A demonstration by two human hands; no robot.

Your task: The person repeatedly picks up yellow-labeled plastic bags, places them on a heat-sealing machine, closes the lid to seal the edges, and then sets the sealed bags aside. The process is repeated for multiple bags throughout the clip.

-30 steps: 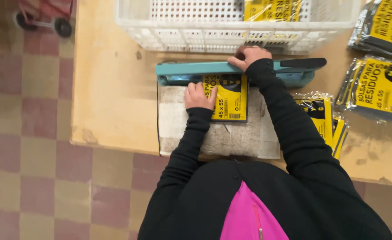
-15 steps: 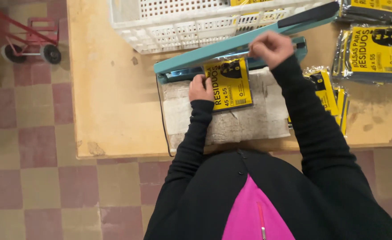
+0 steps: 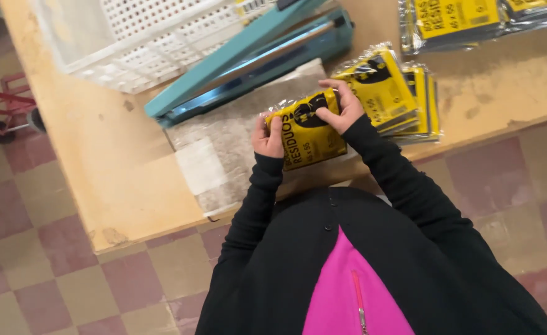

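A yellow and black plastic packet is held between both hands above a grey mat on the wooden table. My left hand grips its left edge. My right hand pinches its top right corner. Behind the packet sits a teal heat sealer with its arm raised.
A stack of similar yellow packets lies to the right of the mat. More packets lie at the far right. A white perforated plastic basket stands behind the sealer. A red cart stands on the checkered floor at the left.
My right hand has let go of the sealer arm, which stays lifted, and moved onto the packet. Both hands have pulled the packet away from the sealer toward me.
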